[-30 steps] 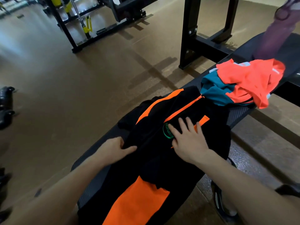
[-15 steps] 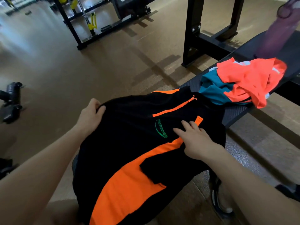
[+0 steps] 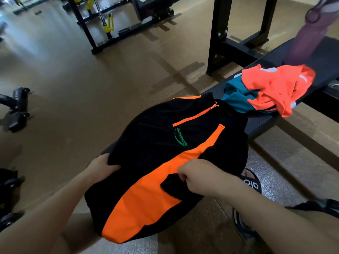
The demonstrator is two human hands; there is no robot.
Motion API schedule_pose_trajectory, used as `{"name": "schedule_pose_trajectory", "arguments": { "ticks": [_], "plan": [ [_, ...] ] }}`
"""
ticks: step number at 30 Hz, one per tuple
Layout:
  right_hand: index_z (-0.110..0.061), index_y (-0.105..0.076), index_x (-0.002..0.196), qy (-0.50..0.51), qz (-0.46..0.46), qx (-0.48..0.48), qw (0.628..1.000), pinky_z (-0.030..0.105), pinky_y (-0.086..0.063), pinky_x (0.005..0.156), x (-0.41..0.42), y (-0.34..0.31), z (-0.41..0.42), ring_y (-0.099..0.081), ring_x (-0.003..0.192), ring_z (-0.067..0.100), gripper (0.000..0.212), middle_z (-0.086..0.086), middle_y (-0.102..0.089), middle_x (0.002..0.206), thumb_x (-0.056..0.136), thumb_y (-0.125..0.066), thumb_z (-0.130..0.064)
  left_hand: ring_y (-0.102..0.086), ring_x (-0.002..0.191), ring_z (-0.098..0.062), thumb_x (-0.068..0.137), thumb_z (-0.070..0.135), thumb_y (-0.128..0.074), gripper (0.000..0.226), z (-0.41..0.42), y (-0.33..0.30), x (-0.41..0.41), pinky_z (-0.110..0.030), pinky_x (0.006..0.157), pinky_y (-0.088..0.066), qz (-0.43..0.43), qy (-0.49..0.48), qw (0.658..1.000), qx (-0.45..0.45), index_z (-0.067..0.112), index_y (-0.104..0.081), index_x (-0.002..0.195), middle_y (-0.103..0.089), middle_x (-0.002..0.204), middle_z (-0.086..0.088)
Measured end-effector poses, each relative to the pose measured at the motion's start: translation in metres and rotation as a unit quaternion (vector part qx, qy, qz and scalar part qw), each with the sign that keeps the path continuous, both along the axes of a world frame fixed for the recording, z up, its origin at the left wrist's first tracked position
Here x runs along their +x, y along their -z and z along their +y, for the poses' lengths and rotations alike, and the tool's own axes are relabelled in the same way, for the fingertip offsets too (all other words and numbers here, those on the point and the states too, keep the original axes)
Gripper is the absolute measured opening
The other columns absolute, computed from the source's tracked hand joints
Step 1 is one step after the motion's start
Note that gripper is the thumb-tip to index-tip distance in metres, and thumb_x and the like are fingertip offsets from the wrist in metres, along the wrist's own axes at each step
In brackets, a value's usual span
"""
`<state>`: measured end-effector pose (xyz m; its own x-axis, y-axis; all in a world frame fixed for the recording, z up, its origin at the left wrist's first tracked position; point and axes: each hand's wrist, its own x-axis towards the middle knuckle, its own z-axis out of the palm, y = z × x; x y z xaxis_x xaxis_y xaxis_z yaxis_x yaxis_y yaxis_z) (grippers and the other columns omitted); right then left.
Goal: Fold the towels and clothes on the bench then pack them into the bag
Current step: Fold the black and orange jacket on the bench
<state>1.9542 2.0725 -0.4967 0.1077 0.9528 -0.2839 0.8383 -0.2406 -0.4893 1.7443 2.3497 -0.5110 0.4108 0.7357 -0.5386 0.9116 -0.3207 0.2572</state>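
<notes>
Black-and-orange jacket (image 3: 165, 153) lies lengthwise along the bench (image 3: 260, 123), collar away from me, while my left hand (image 3: 100, 166) grips its near-left edge and my right hand (image 3: 200, 177) pinches fabric near its right side.

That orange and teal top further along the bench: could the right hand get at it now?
Probably not yet: the right hand grips the black jacket. The top lies uncovered beyond.
</notes>
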Motion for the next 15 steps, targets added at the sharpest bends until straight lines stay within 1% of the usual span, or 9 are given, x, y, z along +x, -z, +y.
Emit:
{"name": "schedule_pose_trajectory", "arguments": {
  "ticks": [2,4,6,7,8,10,12,13,15],
  "plan": [
    [-0.02,-0.057,0.073,0.055,0.088,-0.033,0.994,0.037,-0.051,0.071,0.013,-0.009,-0.007,-0.056,0.078,0.023,0.017,-0.002,-0.06,0.077,0.077,-0.047,-0.007,-0.064,0.093,-0.015,0.096,0.022,-0.066,0.029,-0.001,-0.005,-0.001,-0.035,0.087,-0.052,-0.033,0.011,0.999,0.017,0.019,-0.062,0.124,-0.068,0.113,-0.002],
    [-0.018,-0.067,0.086,0.057,0.127,-0.169,0.976,0.036,-0.053,0.079,0.021,-0.008,-0.022,-0.058,0.081,0.022,0.02,0.002,-0.064,0.087,0.088,-0.048,-0.013,-0.065,0.092,-0.014,0.099,0.021,-0.062,0.022,0.003,-0.014,0.0,-0.032,0.078,-0.052,-0.077,0.002,0.997,0.028,0.024,-0.061,0.12,-0.068,0.111,-0.001],
    [-0.007,-0.072,0.106,0.031,0.083,-0.364,0.927,0.035,-0.056,0.078,0.023,0.001,-0.042,-0.065,0.081,0.023,0.033,0.008,-0.074,0.096,0.086,-0.046,-0.014,-0.068,0.089,-0.013,0.1,0.024,-0.06,0.014,0.007,-0.026,0.002,-0.028,0.069,-0.052,-0.112,-0.01,0.993,0.024,0.027,-0.06,0.114,-0.069,0.108,-0.001],
    [-0.005,-0.072,0.104,0.024,0.054,-0.415,0.908,0.036,-0.058,0.075,0.022,0.005,-0.05,-0.068,0.075,0.022,0.037,0.009,-0.076,0.091,0.08,-0.045,-0.012,-0.07,0.088,-0.014,0.1,0.027,-0.06,0.012,0.01,-0.029,0.001,-0.03,0.069,-0.054,-0.118,-0.022,0.993,0.005,0.027,-0.06,0.112,-0.07,0.107,-0.002],
    [-0.005,-0.073,0.101,0.031,0.038,-0.427,0.903,0.035,-0.058,0.073,0.023,0.009,-0.054,-0.068,0.069,0.021,0.038,0.007,-0.076,0.083,0.077,-0.044,-0.011,-0.072,0.09,-0.017,0.099,0.031,-0.062,0.016,0.012,-0.031,-0.001,-0.033,0.073,-0.057,-0.118,-0.043,0.991,-0.035,0.027,-0.06,0.114,-0.071,0.108,-0.003],
    [-0.01,-0.07,0.101,0.082,0.07,-0.352,0.93,0.03,-0.057,0.064,0.025,0.011,-0.05,-0.069,0.065,0.017,0.031,0.003,-0.074,0.08,0.081,-0.047,-0.011,-0.074,0.097,-0.022,0.094,0.042,-0.067,0.036,0.014,-0.032,-0.009,-0.042,0.087,-0.06,-0.116,-0.091,0.977,-0.156,0.027,-0.058,0.126,-0.071,0.115,-0.004],
    [-0.02,-0.064,0.104,0.131,0.134,-0.184,0.965,0.024,-0.055,0.06,0.023,0.009,-0.035,-0.068,0.071,0.011,0.022,-0.005,-0.07,0.086,0.087,-0.051,-0.015,-0.073,0.106,-0.026,0.084,0.052,-0.076,0.067,0.013,-0.029,-0.018,-0.046,0.097,-0.056,-0.115,-0.134,0.955,-0.239,0.029,-0.051,0.142,-0.068,0.128,-0.005],
    [-0.025,-0.061,0.106,0.144,0.15,-0.097,0.973,0.025,-0.054,0.062,0.017,0.009,-0.026,-0.066,0.074,0.008,0.021,-0.009,-0.067,0.09,0.088,-0.054,-0.018,-0.071,0.11,-0.027,0.083,0.056,-0.075,0.074,0.011,-0.028,-0.023,-0.045,0.1,-0.054,-0.114,-0.154,0.945,-0.264,0.029,-0.048,0.146,-0.066,0.133,-0.006],
    [-0.031,-0.056,0.121,0.126,0.156,0.019,0.979,0.028,-0.053,0.075,0.003,0.016,-0.007,-0.06,0.086,0.005,0.032,-0.012,-0.061,0.103,0.089,-0.058,-0.026,-0.069,0.114,-0.029,0.094,0.06,-0.058,0.06,0.002,-0.032,-0.033,-0.041,0.101,-0.05,-0.108,-0.151,0.928,-0.322,0.021,-0.056,0.139,-0.068,0.131,-0.009]
  ]
}}
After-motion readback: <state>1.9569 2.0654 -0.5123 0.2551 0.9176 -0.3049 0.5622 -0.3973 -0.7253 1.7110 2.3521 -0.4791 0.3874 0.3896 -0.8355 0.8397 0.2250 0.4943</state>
